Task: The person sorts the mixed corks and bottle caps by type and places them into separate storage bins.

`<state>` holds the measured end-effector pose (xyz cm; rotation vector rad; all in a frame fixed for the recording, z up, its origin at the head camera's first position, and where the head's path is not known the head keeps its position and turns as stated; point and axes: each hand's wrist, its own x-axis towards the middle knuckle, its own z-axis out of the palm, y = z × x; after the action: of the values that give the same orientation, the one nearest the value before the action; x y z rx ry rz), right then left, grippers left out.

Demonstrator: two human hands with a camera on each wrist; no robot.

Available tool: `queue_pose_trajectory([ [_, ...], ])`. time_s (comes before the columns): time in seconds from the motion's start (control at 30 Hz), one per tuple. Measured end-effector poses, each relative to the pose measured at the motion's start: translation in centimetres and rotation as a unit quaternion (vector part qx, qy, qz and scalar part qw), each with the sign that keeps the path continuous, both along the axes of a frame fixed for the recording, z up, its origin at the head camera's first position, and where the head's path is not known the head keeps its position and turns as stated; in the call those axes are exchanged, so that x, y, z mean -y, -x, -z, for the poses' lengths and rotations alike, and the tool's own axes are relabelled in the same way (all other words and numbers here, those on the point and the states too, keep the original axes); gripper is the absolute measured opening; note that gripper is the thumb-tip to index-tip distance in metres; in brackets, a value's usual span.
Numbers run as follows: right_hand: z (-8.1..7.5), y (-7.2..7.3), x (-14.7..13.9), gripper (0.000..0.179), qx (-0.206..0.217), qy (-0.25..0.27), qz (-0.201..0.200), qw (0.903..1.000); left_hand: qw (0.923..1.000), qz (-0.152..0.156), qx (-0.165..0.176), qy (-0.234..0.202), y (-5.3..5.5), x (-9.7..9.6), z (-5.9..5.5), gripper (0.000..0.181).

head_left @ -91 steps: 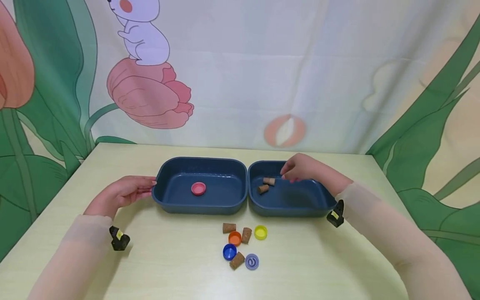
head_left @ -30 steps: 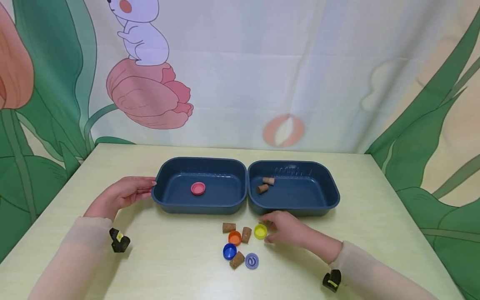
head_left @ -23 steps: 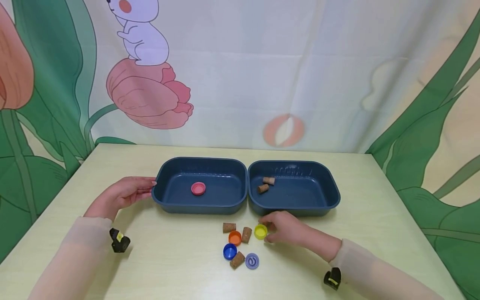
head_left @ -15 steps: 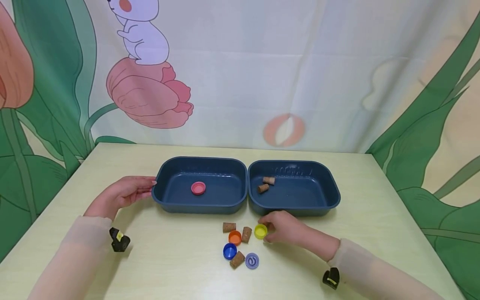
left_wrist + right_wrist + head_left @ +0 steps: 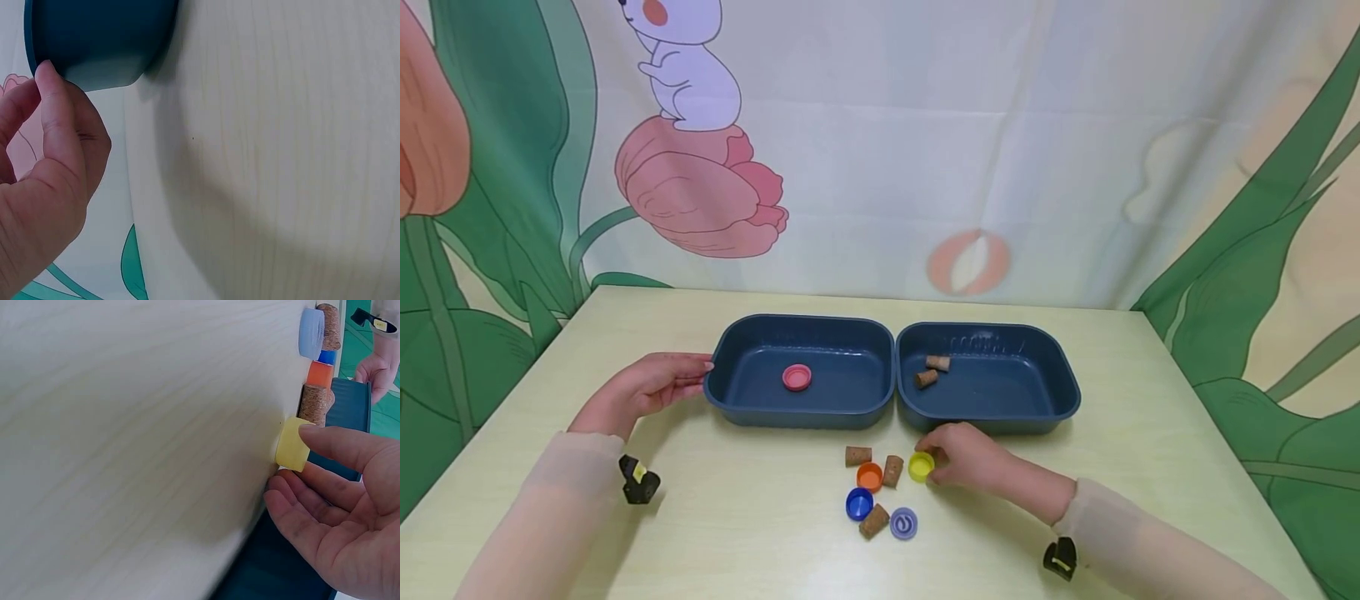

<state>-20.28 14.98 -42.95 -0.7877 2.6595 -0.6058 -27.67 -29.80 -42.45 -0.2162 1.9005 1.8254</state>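
Yellow cap [image 5: 921, 467] pinched in my right hand [image 5: 966, 457], left hand [image 5: 646, 385] gripping the tray [image 5: 799, 419] beyond and left of it, I'd lift straight up, clear of its neighbouring cork [image 5: 892, 472].

High head view over both hands [image 5: 643, 385] [image 5: 967, 456]

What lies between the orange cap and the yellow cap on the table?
A single cork lies between the orange cap and the yellow cap. The head view shows this from above.
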Motion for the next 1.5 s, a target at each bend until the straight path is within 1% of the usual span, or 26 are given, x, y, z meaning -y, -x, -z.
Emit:
queue_pose_trajectory([
  [0.17, -0.2, 0.0, 0.0, 0.034, 0.006, 0.003, 0.005, 1.0, 1.0, -0.002, 0.006, 0.004, 0.0, 0.0, -0.2, 0.063],
  [0.27, -0.7, -0.2, 0.0, 0.034, 0.01, 0.004, 0.005, 0.9999, 1.0, -0.002, 0.006, 0.003, 0.0, 0.0, -0.2, 0.064],
  [0.47, -2.4, -0.5, -0.2, 0.034, 0.006, 0.006, -0.006, 0.9999, 1.0, -0.003, 0.003, -0.002, 0.0, 0.0, -0.2, 0.06],
  [0.6, -3.7, -0.6, -0.3, 0.034, 0.008, 0.0, -0.006, 1.0, 1.0, 0.0, 0.002, 0.002, -0.1, 0.0, -0.1, 0.062],
  [0.7, -4.8, -0.5, -0.4, 0.032, 0.013, 0.008, -0.005, 0.9999, 1.0, 0.0, 0.003, 0.006, -0.2, 0.0, -0.2, 0.065],
  [0.93, -6.8, 0.3, -0.5, 0.027, 0.019, 0.016, -0.003, 0.9997, 0.9999, -0.005, 0.01, 0.005, 0.0, 0.0, -0.2, 0.066],
  [1.07, -7.9, 1.0, -0.5, 0.029, 0.012, 0.006, -0.007, 0.9999, 0.9999, -0.004, 0.01, 0.009, 0.0, 0.0, -0.2, 0.066],
  [1.2, -8.7, 1.8, -0.3, 0.031, 0.002, -0.001, -0.019, 0.9998, 0.9999, -0.004, 0.009, 0.011, 0.0, 0.1, -0.3, 0.066],
  [1.37, -10.0, 2.6, 0.4, 0.034, 0.014, -0.013, -0.012, 0.9997, 0.9999, 0.0, 0.008, 0.011, 0.0, 0.0, -0.2, 0.065],
  [1.5, -11.3, 3.1, 1.0, 0.032, 0.024, -0.025, -0.012, 0.9993, 0.9999, 0.002, 0.007, 0.014, 0.0, 0.0, -0.2, 0.065],
])
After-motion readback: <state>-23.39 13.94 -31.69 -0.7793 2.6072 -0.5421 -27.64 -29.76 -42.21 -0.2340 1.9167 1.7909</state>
